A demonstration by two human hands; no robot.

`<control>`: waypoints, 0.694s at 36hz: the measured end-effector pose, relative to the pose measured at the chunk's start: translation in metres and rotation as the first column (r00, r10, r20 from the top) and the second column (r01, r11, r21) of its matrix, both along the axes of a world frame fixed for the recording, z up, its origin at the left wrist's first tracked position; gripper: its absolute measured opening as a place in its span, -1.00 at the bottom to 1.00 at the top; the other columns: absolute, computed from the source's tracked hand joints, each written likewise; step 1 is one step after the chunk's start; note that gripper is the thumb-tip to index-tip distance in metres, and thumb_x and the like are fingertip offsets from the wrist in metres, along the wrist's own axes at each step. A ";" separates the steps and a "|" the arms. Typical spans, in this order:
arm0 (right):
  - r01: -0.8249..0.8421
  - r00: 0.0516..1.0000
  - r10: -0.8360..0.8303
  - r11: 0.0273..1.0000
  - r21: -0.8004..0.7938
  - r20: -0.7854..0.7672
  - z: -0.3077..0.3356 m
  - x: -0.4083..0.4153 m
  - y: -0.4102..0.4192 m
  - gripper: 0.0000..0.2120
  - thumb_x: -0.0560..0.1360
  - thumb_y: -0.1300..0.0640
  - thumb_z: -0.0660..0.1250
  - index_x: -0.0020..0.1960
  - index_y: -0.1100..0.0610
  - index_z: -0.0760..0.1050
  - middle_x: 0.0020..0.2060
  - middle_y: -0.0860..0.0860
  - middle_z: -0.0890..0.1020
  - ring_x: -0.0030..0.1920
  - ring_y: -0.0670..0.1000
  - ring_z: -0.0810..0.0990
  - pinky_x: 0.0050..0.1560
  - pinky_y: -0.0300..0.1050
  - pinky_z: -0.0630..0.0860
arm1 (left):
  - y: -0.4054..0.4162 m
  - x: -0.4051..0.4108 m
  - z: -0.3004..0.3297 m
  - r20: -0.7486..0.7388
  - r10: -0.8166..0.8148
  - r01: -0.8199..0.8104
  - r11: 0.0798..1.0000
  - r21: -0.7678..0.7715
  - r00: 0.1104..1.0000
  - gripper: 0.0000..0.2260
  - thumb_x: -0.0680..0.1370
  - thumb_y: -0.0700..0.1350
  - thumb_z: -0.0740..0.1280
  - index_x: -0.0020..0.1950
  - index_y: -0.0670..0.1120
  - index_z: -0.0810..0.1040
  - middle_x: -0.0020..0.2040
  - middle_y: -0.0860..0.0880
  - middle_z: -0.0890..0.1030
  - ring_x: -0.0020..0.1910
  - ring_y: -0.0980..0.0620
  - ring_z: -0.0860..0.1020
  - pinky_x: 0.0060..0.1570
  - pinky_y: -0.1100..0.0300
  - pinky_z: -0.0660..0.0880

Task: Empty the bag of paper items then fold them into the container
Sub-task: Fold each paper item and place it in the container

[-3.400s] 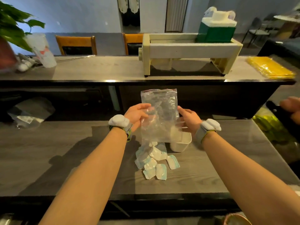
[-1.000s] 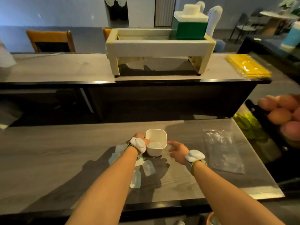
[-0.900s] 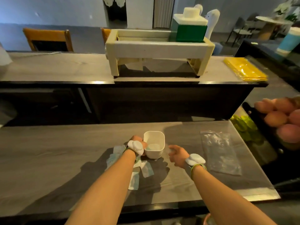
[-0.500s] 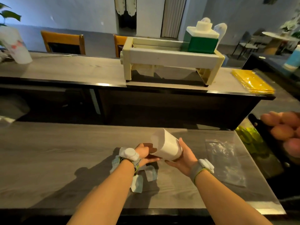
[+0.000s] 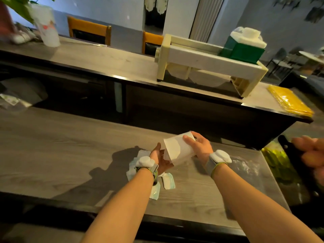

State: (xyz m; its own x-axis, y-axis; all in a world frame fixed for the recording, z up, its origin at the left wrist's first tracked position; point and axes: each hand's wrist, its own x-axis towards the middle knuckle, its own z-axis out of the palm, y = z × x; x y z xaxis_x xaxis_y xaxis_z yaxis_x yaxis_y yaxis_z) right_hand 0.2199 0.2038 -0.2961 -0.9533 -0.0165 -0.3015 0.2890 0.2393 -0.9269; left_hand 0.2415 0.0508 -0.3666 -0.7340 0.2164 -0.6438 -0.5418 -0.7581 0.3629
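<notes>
1. Paper items (image 5: 168, 181) lie on the grey table (image 5: 70, 163) beneath the left wrist
2. Left hand (image 5: 162, 159) cups, fingers relaxed, under the tipped white container (image 5: 177, 149)
3. Right hand (image 5: 199, 146) grips the container, fingers curled round it
4. Empty bag (image 5: 245, 165) lies flat, rightward

Dim warm light; arm shadows thrown left on table (image 5: 70, 155); edges wide-angle bent; right edge blurred.
</notes>
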 end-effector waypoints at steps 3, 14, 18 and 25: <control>-0.009 0.999 0.011 0.999 0.032 -0.045 0.008 0.001 -0.004 -0.47 0.37 -0.17 0.46 0.30 -0.15 0.43 0.09 -0.01 0.61 0.03 0.05 0.64 0.08 0.06 0.62 | -0.004 0.002 0.001 0.015 -0.036 0.036 0.999 -0.022 0.999 -0.53 0.61 0.20 0.09 0.10 -0.20 0.48 0.00 -0.22 0.58 -0.04 -0.20 0.54 0.10 -0.13 0.46; 0.175 0.972 -0.124 0.949 -0.262 0.201 -0.005 0.005 0.011 -0.64 0.42 -0.20 0.38 0.14 -0.06 0.54 0.11 0.16 0.62 0.06 0.17 0.62 -0.09 0.07 0.62 | -0.014 0.007 -0.009 -0.020 0.005 -0.012 0.950 -0.312 1.000 -0.69 0.60 -0.33 0.17 0.35 -0.27 0.37 0.24 -0.24 0.52 0.19 -0.20 0.51 0.00 0.02 0.59; 0.299 0.898 -0.122 0.875 -0.380 0.424 -0.031 0.016 0.027 -0.56 0.49 -0.23 0.29 0.20 0.05 0.46 0.13 0.15 0.56 0.16 0.20 0.55 0.12 0.22 0.56 | -0.001 0.002 -0.002 -0.035 -0.094 0.071 0.909 -0.410 0.995 -0.60 0.56 -0.30 0.26 0.40 -0.24 0.35 0.35 -0.27 0.47 0.21 -0.21 0.55 -0.13 0.06 0.60; 0.380 0.850 -0.237 0.895 -0.234 0.471 -0.043 0.024 0.029 -0.58 0.56 -0.26 0.14 0.16 0.07 0.39 -0.04 0.11 0.56 0.02 0.15 0.56 0.15 0.16 0.55 | 0.019 -0.010 -0.007 -0.046 -0.109 0.067 0.841 -0.537 0.993 -0.83 0.44 -0.29 0.35 -0.16 -0.07 0.69 -0.13 -0.20 0.66 -0.07 -0.23 0.63 -0.06 -0.19 0.62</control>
